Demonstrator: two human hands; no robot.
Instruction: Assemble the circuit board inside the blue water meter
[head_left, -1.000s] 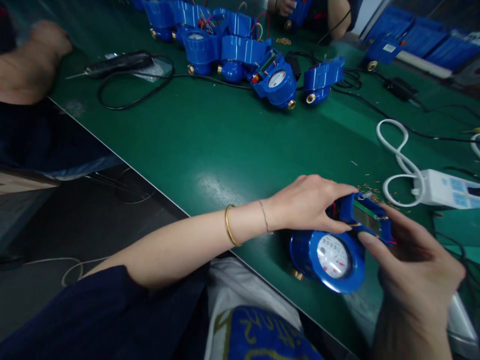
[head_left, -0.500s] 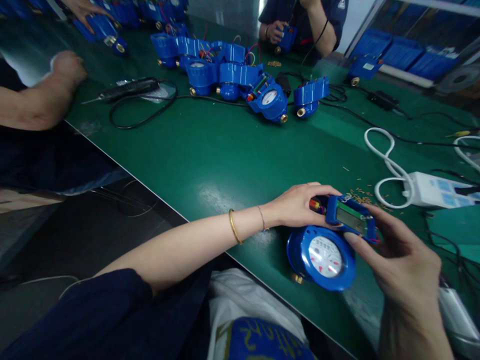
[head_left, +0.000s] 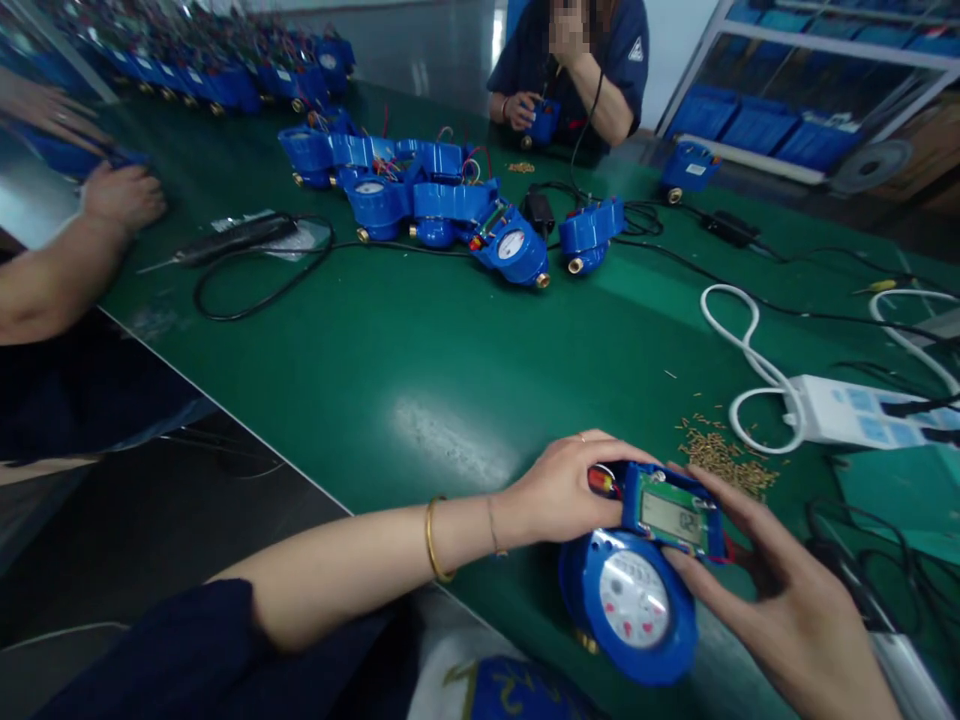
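Observation:
A blue water meter (head_left: 637,600) with a round white dial stands on the green table in front of me. Its upper housing is uncovered and shows a green circuit board with a small LCD screen (head_left: 673,515). My left hand (head_left: 559,490) grips the housing's left side, beside a red and yellow component (head_left: 600,480) with wires. On the right side, my right hand (head_left: 780,570) holds the housing between thumb and fingers; some fingertips are hidden behind it. Just beyond the meter lies a heap of small brass screws (head_left: 724,460).
A white power strip (head_left: 855,410) with cables lies at right. Several blue meters (head_left: 450,205) stand mid-table. An electric screwdriver (head_left: 240,238) with a black cord lies at left, near a co-worker's arm (head_left: 67,260). Another person (head_left: 577,80) sits opposite, holding a meter.
My view has shifted, so the table items sit lower in the picture. Dark digits now show on the LCD, which looked blank before. Both hands keep their hold on the meter.

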